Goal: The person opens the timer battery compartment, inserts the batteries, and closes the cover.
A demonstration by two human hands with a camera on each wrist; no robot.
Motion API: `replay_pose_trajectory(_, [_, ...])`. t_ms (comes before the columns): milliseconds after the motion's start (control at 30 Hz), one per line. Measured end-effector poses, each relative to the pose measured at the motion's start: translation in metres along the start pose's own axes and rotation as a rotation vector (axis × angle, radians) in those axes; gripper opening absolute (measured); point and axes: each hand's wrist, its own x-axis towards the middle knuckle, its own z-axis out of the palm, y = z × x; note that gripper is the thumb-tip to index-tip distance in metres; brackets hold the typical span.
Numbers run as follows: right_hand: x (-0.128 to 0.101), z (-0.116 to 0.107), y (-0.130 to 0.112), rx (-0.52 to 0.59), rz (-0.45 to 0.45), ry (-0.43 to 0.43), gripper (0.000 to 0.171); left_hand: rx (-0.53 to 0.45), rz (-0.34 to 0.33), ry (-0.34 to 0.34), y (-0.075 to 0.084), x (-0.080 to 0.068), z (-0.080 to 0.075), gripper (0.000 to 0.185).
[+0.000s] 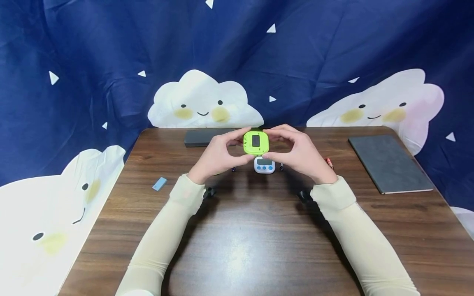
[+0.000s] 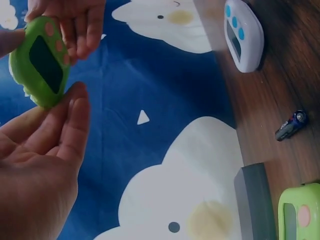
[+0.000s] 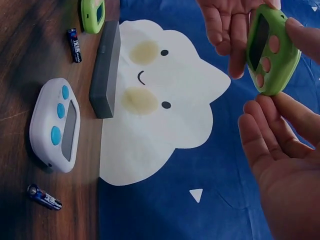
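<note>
Raised over the far part of the table, a lime-green digital timer [image 1: 261, 149] is pinched between both hands. Its back, with a dark rectangle in it, faces the head camera. The wrist views show its front with a dark screen and pink-orange buttons. My left hand [image 1: 221, 153] grips the left edge by thumb and fingers, and my right hand [image 1: 298, 151] does likewise at the right. Below it on the table lies a white timer [image 1: 264, 169] with blue buttons. A second green timer [image 2: 311, 200] rests beyond the left hand, mostly cut off in that view.
Two dark-blue batteries [image 3: 45, 198] lie either side of the white timer. A dark grey box [image 1: 196, 139] is at the back edge, a light blue flat piece [image 1: 159, 183] at left. To the right are a red battery-like item [image 1: 329, 163] and a dark notebook [image 1: 390, 164].
</note>
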Motion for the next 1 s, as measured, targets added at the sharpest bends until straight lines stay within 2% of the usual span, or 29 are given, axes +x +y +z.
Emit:
replay_pose_trajectory(167, [0.001,0.003,0.005,-0.044,0.013,-0.014,0.062,0.068,0.016,0.024,-0.003,0.0,0.003,0.069])
replay_pose_trajectory(300, [0.003,0.004,0.005,0.009,0.028,-0.026,0.061,0.072,0.0,0.045,-0.007,0.0,0.003,0.063])
replay_pose_trajectory(400, [0.005,0.002,0.002,0.062,0.058,-0.025,0.052,0.07,-0.005,0.063,-0.009,0.0,0.003,0.063])
replay_pose_trajectory(533, [0.011,-0.002,-0.006,0.025,0.158,-0.031,0.036,0.058,0.009,0.073,-0.011,0.0,0.002,0.063])
replay_pose_trajectory(633, [0.017,-0.005,-0.014,-0.005,0.255,-0.064,0.034,0.051,0.041,0.076,-0.01,-0.001,0.003,0.063])
replay_pose_trajectory(833, [0.023,-0.005,-0.028,0.065,0.424,-0.122,0.036,0.066,0.083,0.085,-0.007,0.0,0.006,0.065])
replay_pose_trajectory(1000, [0.027,-0.004,-0.033,0.159,0.523,-0.117,0.033,0.078,0.104,0.089,-0.007,0.0,0.007,0.067])
